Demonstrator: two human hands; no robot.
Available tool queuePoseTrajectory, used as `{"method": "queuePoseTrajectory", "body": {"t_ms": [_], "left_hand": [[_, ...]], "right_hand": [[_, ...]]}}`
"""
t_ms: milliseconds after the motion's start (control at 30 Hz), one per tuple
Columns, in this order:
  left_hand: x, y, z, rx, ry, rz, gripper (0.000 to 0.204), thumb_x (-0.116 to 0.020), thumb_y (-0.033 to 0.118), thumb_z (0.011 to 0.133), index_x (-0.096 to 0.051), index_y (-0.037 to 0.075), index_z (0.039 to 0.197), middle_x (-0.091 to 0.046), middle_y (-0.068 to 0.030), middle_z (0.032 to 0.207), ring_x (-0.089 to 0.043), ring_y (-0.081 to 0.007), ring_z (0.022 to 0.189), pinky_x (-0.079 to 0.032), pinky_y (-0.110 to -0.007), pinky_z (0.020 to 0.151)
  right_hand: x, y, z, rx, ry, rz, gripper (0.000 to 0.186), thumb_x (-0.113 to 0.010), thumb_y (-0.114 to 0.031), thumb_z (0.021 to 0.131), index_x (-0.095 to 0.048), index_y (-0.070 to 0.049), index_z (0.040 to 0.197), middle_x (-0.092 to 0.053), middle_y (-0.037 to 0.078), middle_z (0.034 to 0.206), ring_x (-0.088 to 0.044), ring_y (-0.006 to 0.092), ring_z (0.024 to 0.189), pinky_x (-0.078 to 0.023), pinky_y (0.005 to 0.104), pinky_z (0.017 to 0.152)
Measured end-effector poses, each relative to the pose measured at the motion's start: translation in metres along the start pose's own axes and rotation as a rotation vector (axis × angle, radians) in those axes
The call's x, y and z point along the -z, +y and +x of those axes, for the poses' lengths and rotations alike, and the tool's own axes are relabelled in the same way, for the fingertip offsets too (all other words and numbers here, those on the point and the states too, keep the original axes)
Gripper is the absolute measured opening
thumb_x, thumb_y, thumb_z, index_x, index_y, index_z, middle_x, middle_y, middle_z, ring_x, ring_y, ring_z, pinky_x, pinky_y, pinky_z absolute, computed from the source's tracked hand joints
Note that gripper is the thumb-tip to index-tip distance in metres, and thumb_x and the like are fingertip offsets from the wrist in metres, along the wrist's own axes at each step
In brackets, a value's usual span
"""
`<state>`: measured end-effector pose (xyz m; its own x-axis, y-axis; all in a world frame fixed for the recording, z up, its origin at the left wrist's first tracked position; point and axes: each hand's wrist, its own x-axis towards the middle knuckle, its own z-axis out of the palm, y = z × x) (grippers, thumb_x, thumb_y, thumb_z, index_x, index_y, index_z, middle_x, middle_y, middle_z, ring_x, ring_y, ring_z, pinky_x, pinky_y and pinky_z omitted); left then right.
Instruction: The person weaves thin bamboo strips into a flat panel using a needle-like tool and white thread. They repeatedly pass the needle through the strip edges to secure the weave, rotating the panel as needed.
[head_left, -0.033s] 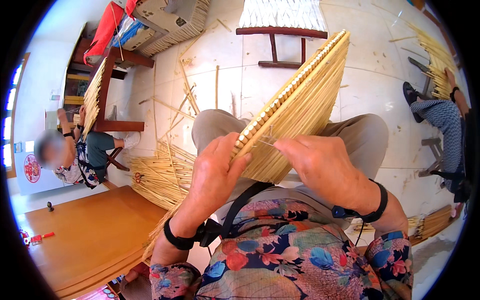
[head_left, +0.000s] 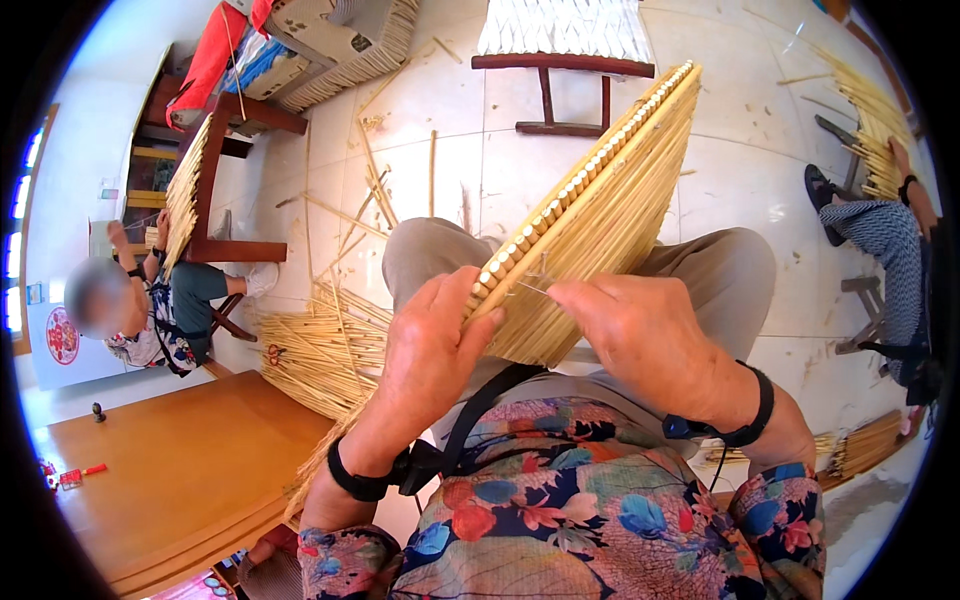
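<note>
stalk panel (head_left: 612, 210) sat over the lap (head_left: 715, 270), long axis aimed away and rightward | left hand (head_left: 432, 335) closed round its near end | right hand (head_left: 640, 325) pinched some thin needle-ish thing (head_left: 533, 289) | pale tile floor (head_left: 440, 100) pretty littered, wooden table (head_left: 190, 440) off left

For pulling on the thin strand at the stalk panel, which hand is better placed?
Probably the right hand: it appears to pinch the thin strand, while the left hand grips the near end of the stalk panel.
</note>
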<state>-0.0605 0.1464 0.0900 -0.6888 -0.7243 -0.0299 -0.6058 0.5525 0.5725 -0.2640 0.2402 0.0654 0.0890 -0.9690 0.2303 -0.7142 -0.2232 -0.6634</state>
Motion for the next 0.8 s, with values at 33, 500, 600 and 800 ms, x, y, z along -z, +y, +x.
{"method": "queuePoseTrajectory", "body": {"t_ms": [33,500,600,800], "left_hand": [[-0.002,0.002,-0.001,-0.026,0.014,-0.015,0.033,-0.07,0.009,0.085,-0.058,-0.002,0.113,-0.06,-0.0203,0.088,-0.06,-0.0392,0.08,-0.048,-0.045,0.067],[-0.01,0.004,-0.013,-0.098,0.046,0.03,0.034,-0.071,0.008,0.083,-0.057,-0.003,0.112,-0.059,-0.0192,0.086,-0.06,-0.0374,0.079,-0.049,-0.045,0.066],[-0.011,0.006,-0.016,-0.121,0.051,-0.001,0.036,-0.071,0.009,0.082,-0.056,-0.003,0.112,-0.059,-0.0186,0.087,-0.06,-0.0369,0.079,-0.049,-0.044,0.067],[-0.014,0.019,-0.022,-0.095,-0.019,0.002,0.041,-0.073,0.011,0.082,-0.056,0.0,0.118,-0.062,-0.0179,0.093,-0.062,-0.0371,0.083,-0.051,-0.042,0.07]], "right_hand": [[0.0,-0.001,-0.003,0.002,0.013,0.005,0.015,-0.059,-0.004,0.079,-0.057,-0.004,0.094,-0.059,0.01,0.074,-0.064,0.0314,0.069,-0.051,0.0403,0.055],[-0.002,-0.005,-0.012,0.026,0.045,-0.014,0.025,-0.06,-0.002,0.077,-0.059,-0.004,0.102,-0.059,0.009,0.074,-0.064,0.0297,0.069,-0.051,0.0393,0.056],[0.006,-0.006,-0.02,0.014,-0.016,0.059,0.025,-0.06,-0.001,0.079,-0.059,-0.004,0.104,-0.061,0.01,0.076,-0.064,0.0308,0.069,-0.051,0.0399,0.056],[0.013,-0.01,-0.044,-0.044,-0.008,0.115,0.022,-0.06,0.001,0.085,-0.058,-0.003,0.106,-0.065,0.013,0.082,-0.065,0.0325,0.073,-0.051,0.04,0.058]]}}
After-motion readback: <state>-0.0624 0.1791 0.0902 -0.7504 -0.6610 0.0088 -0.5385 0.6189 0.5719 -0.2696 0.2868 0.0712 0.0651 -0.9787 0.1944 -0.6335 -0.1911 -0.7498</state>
